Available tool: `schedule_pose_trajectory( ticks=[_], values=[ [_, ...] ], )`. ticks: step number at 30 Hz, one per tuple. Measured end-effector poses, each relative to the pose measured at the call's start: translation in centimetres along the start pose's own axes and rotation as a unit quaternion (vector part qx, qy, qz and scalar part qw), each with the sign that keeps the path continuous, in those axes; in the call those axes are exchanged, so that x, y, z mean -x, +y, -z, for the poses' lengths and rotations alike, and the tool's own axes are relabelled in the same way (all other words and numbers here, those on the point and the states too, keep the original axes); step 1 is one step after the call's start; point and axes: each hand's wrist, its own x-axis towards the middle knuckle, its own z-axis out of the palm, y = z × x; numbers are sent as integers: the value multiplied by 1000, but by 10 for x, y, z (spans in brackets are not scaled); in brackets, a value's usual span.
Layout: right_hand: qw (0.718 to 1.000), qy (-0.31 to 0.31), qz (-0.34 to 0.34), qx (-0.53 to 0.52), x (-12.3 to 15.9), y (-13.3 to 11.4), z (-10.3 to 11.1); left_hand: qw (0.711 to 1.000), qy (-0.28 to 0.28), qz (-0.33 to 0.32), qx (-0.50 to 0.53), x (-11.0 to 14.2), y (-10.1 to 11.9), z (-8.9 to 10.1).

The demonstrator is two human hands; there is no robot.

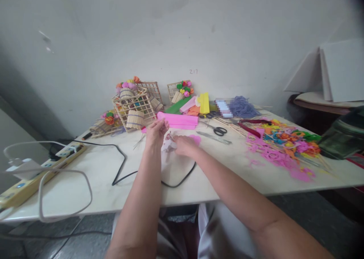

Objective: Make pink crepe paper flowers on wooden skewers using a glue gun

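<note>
Roughly between both hands [157,130] [184,145], white item [168,145]

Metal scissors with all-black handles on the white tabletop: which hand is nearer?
Right. The right hand is left of the metal scissors and nearer the person; the left hand is farther left, past the right hand.

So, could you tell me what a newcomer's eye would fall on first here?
Probably the bright heap of paper scraps on the table's right side. Next, the pink paper roll just beyond the hands, then the stick lattices with colourful paper flowers at back left.
</note>
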Motion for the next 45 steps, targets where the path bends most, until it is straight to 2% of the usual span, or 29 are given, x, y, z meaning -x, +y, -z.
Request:
schedule_pose_trajectory(
  ticks=[3,7,12,16,19,21,22,25,26,28,34,38,45],
  values=[
    [1000,0,-5,18,1,-7,-2,1000,9,-7,23,1,3,-1],
    [997,48,20,63,4,-4,1,995,48,-11,85,-1,11,4],
    [990,103,2,97,5,24,12,987,58,2,153,-5,16,17],
    [987,130,-68,67,4,51,21,987,62,4,151,-6,8,16],
    [973,187,-132,-24,3,64,24,995,46,20,83,-5,-4,12],
    [954,209,-138,-162,1,67,25,998,35,32,39,-5,-12,11],
    [936,213,-128,-249,1,66,26,999,30,39,21,-5,-16,10],
    [854,207,-65,-472,3,61,29,998,7,54,-15,-4,-24,10],
    [833,203,-43,-513,5,58,31,998,-1,58,-24,-4,-26,11],
    [813,188,-10,-551,8,55,34,997,-13,62,-39,-3,-28,11],
    [816,149,29,-557,14,52,38,994,-45,66,-69,-1,-31,12],
    [825,122,21,-552,12,53,35,993,-46,75,-81,0,-32,12],
    [829,123,12,-546,8,58,30,992,-51,82,-86,-2,-34,14]
  ],
)
